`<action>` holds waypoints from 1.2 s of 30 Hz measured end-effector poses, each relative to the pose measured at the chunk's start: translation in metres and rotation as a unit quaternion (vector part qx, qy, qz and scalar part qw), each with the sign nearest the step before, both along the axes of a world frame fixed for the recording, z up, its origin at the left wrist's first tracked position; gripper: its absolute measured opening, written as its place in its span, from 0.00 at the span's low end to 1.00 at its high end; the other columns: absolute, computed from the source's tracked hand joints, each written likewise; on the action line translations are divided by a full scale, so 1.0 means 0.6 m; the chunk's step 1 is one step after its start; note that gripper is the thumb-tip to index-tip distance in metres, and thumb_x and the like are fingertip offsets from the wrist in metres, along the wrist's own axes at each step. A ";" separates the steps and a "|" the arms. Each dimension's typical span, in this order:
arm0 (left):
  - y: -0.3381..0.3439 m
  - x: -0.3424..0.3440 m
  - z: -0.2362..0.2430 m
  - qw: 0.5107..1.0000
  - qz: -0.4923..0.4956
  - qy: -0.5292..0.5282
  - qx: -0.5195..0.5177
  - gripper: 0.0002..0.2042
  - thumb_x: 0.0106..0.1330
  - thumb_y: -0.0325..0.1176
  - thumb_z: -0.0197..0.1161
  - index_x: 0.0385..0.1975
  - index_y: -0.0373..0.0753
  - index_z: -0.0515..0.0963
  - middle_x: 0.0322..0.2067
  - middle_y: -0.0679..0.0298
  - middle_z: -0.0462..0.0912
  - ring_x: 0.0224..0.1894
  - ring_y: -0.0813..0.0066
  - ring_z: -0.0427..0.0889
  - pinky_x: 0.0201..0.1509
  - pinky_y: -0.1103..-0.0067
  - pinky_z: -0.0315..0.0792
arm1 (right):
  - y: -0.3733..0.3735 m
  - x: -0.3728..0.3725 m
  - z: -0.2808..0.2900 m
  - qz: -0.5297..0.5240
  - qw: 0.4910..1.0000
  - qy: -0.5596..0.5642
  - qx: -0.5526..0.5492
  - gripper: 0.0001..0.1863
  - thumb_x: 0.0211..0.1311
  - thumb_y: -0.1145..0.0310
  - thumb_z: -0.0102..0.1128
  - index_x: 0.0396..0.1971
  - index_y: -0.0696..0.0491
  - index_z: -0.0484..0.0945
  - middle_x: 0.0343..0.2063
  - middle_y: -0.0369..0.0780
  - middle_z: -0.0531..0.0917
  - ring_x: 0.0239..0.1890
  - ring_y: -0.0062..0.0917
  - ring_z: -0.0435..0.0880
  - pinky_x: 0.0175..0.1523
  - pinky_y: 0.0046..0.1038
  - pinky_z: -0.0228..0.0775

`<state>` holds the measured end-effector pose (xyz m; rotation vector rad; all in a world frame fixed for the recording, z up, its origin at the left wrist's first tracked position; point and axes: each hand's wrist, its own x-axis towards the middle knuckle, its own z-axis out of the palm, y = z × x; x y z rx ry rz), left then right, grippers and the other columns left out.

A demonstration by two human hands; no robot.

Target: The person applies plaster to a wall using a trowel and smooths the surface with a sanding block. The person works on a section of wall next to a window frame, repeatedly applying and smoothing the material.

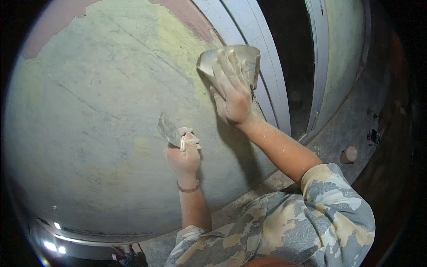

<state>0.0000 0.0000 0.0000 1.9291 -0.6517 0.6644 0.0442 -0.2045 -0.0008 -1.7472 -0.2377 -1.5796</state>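
Observation:
A large curved panel (102,111), patchy with grey-green and yellowish filler, spreads before me. My left hand (183,153) is closed round the handle of a putty knife (168,129), its blade pointing up and to the left. Higher up on the right, my right hand (233,95) holds a wide, curved flexible spreader (208,61) against the panel beside its right border. The fingers lie stretched along the spreader's face, while its lower edge is partly hidden behind the hand. Pale dust coats both hands.
A pale blue-grey strip (264,42) borders the panel on the right. Past a dark opening (284,58) stands another curved panel (341,58). On the concrete floor (331,142) is a small round container-like object (349,154). Pinkish patches (55,24) show along the panel's top.

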 end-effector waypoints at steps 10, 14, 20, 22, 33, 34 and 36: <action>-0.017 -0.008 0.012 0.991 -0.039 0.065 -0.109 0.06 0.74 0.21 0.55 0.43 0.27 0.78 0.25 0.62 0.82 0.23 0.81 0.79 0.27 0.83 0.74 | 0.041 0.009 -0.090 0.043 0.998 0.032 0.033 0.30 0.58 0.69 0.68 0.63 0.57 0.79 0.73 0.48 0.70 0.79 0.49 0.58 0.81 0.57 0.39; -0.014 -0.007 0.014 0.993 -0.050 0.051 -0.092 0.06 0.74 0.22 0.55 0.42 0.26 0.78 0.25 0.61 0.82 0.22 0.80 0.79 0.27 0.83 0.74 | 0.045 0.002 -0.136 0.033 0.998 0.025 0.046 0.32 0.59 0.70 0.68 0.65 0.57 0.77 0.74 0.48 0.68 0.80 0.49 0.55 0.81 0.58 0.37; -0.012 -0.005 0.013 0.994 -0.048 0.054 -0.079 0.08 0.76 0.27 0.57 0.43 0.27 0.78 0.25 0.61 0.82 0.23 0.78 0.78 0.28 0.82 0.75 | 0.065 -0.040 -0.220 0.044 0.985 0.127 0.109 0.34 0.60 0.70 0.68 0.68 0.57 0.73 0.74 0.48 0.68 0.80 0.51 0.54 0.80 0.59 0.38; -0.013 -0.008 0.014 0.994 -0.040 0.058 -0.081 0.08 0.75 0.26 0.56 0.43 0.27 0.78 0.25 0.61 0.82 0.23 0.78 0.78 0.28 0.82 0.75 | 0.050 -0.009 -0.151 0.063 0.992 0.084 0.073 0.33 0.61 0.68 0.67 0.68 0.58 0.73 0.73 0.48 0.69 0.80 0.50 0.55 0.80 0.60 0.38; -0.012 -0.007 0.013 0.994 -0.030 0.055 -0.085 0.07 0.75 0.23 0.55 0.43 0.26 0.78 0.24 0.60 0.82 0.22 0.80 0.78 0.27 0.83 0.74 | 0.051 -0.054 -0.251 0.003 0.990 0.127 0.061 0.36 0.55 0.68 0.72 0.66 0.57 0.75 0.71 0.49 0.70 0.78 0.51 0.60 0.79 0.61 0.40; -0.013 -0.006 0.012 0.995 -0.032 0.048 -0.083 0.07 0.75 0.23 0.55 0.43 0.26 0.78 0.24 0.60 0.82 0.22 0.80 0.78 0.27 0.83 0.74 | 0.046 -0.044 -0.233 0.009 0.996 0.072 0.061 0.37 0.56 0.68 0.72 0.68 0.58 0.72 0.74 0.51 0.66 0.77 0.52 0.60 0.79 0.60 0.42; -0.013 -0.004 0.011 0.994 -0.040 0.048 -0.087 0.08 0.75 0.24 0.55 0.43 0.26 0.78 0.24 0.60 0.83 0.22 0.80 0.78 0.26 0.84 0.74 | 0.038 -0.020 -0.204 0.004 0.996 0.072 0.046 0.37 0.58 0.68 0.71 0.69 0.58 0.71 0.74 0.51 0.66 0.78 0.52 0.59 0.79 0.59 0.45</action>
